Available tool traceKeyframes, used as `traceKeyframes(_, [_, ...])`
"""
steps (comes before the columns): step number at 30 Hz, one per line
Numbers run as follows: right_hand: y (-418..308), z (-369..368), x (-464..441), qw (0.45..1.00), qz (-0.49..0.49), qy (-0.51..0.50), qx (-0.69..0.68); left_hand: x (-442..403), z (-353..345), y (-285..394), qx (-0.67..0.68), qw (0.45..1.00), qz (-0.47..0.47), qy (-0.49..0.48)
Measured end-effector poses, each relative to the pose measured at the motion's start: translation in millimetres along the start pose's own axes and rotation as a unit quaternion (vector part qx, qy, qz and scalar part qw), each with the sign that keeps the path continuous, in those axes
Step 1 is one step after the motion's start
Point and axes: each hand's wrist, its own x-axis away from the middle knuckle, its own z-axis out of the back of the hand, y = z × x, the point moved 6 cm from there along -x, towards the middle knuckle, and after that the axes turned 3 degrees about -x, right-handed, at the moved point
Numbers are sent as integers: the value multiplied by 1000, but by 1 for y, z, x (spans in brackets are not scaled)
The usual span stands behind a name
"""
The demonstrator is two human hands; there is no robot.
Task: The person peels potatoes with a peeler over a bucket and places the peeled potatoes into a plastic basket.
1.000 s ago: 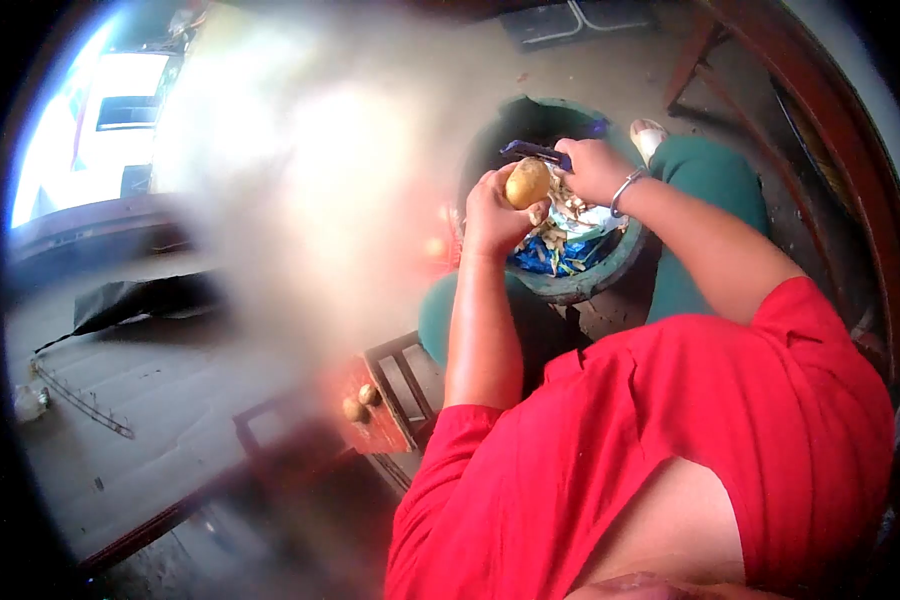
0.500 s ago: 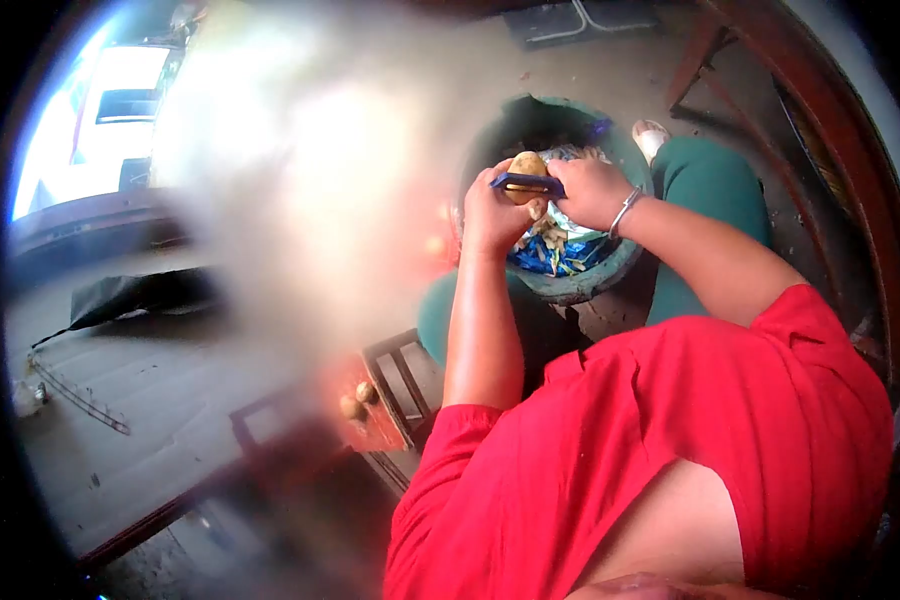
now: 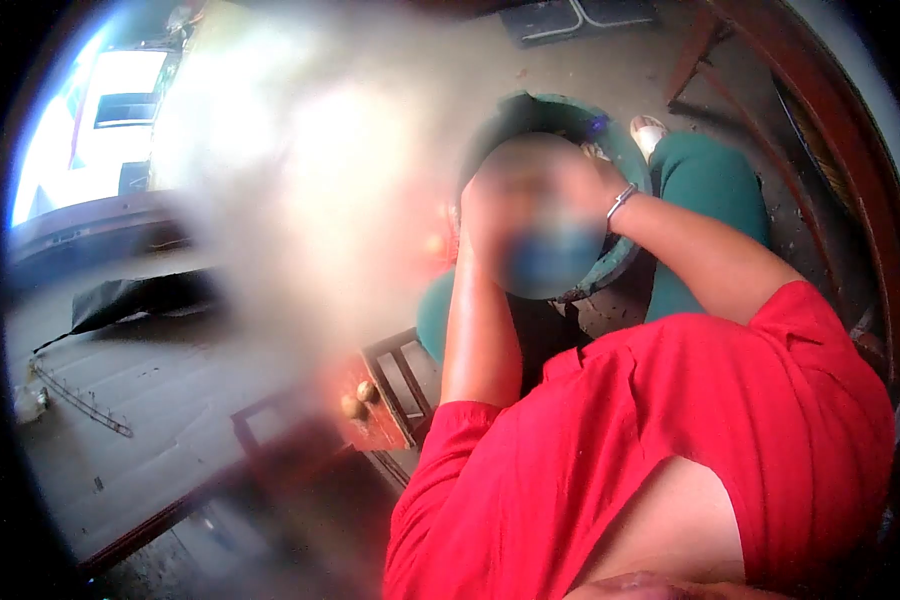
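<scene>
Over that round green tub (image 3: 615, 262), left hand (image 3: 490, 208) and right hand (image 3: 588, 186) blur, fingers unreadable, but I'd palm those firm-looking round tan potatoes (image 3: 353, 406) mid-body.

Single head-worn view, wide with dark rounded edges, facing forward and down, close above red garment (image 3: 650, 430), bucket (image 3: 620, 262) farther off

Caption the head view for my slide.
Left hand and right hand, blurred, over a green tub; two potatoes on red surface.
</scene>
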Motion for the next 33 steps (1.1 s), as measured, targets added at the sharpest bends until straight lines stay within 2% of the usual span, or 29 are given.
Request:
traceKeyframes(2, [-3,5,0,1000,-4,-4,-7,-1,-2,-3,-15,999,34,-5])
traceKeyframes(4, [-2,8,-2,998,-57,-8,-20,-1,0,-1,-27,998,48,-16])
traceKeyframes(6, [8,2,-7,997,-71,-22,-22,2,2,0,-51,995,79,-38])
traceKeyframes(10, [4,8,-5,998,-63,-20,-4,2,7,15,-78,996,47,-2])
traceKeyframes(15, [9,5,-7,997,-78,-27,7,3,6,10,-37,998,56,-10])
traceKeyframes(22, [29,-5,-14,995,-93,-45,1,2,1,1,-67,994,71,-44])
traceKeyframes(24, [60,-10,-22,991,-132,-8,16,4,4,12,0,999,16,-33])
traceKeyframes(26, [71,0,-24,978,-204,-43,-9,9,1,5,2,999,14,-33])
traceKeyframes(29, [58,8,-18,985,-162,-56,-1,6,-3,-2,27,999,23,-30])
traceKeyframes(31, [50,4,-12,991,-130,-12,-37,7,-7,-10,61,997,31,-27])
traceKeyframes(33, [41,6,-11,992,-104,-19,-68,9,-6,-8,72,996,43,-32])
